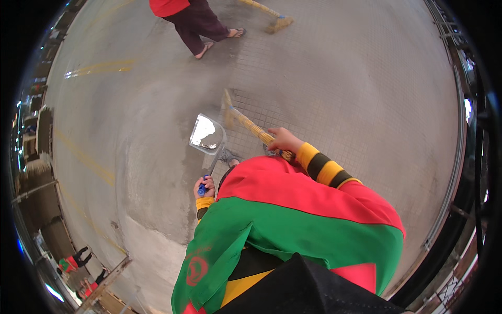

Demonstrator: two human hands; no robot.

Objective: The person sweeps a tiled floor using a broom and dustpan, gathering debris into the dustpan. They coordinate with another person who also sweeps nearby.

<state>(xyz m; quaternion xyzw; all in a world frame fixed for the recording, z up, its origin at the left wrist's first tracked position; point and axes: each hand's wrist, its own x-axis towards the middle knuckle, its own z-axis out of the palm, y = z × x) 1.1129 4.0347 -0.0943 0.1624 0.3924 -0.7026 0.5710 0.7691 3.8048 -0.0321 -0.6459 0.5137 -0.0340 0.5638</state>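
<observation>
- Left hand: fingers wrapped around the dustpan's blue grip; a firm wrist should stop the pan twisting.
- Right hand: fingers curled around the broom's handle; a relaxed elbow would suit short, controlled strokes.
- The dustpan is out ahead of the left hand; I cannot tell whether its edge meets the floor, but setting it flush would let less slip under.
- The broom head, blurred, is just beside the pan, on its right; low strokes should scatter less dust.
- The grid lines there may trap grit, so they likely deserve a second pass.
- Farther off, another person stands near a second broom; best leave them room.
</observation>
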